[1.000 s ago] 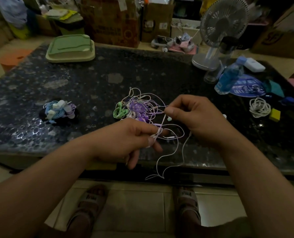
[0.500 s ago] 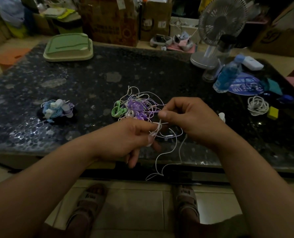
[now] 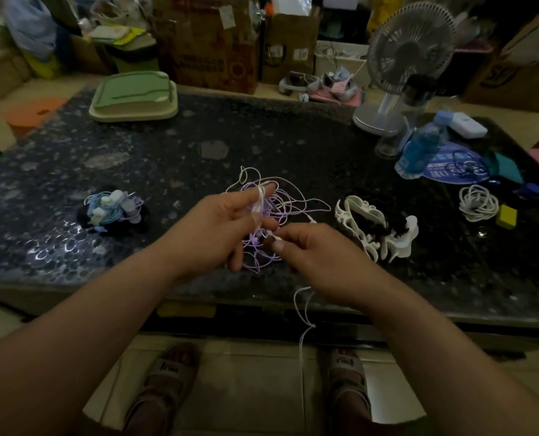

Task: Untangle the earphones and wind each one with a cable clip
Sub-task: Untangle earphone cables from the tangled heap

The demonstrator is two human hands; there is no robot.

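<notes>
Left hand (image 3: 217, 228) came up and right hand (image 3: 312, 253) dropped nearer. Both pinch white strands of the earphone tangle (image 3: 288, 204), half hidden behind them mid-table. Dark speckled table (image 3: 261, 136), dim room, cardboard boxes (image 3: 211, 42) far back.

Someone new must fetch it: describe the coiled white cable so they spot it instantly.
Find the desk fan at the far right of the table. Nearer, past the blue bottle, lies the coiled white cable beside a yellow block. Unlike the pastel tangle, it is all white.
</notes>
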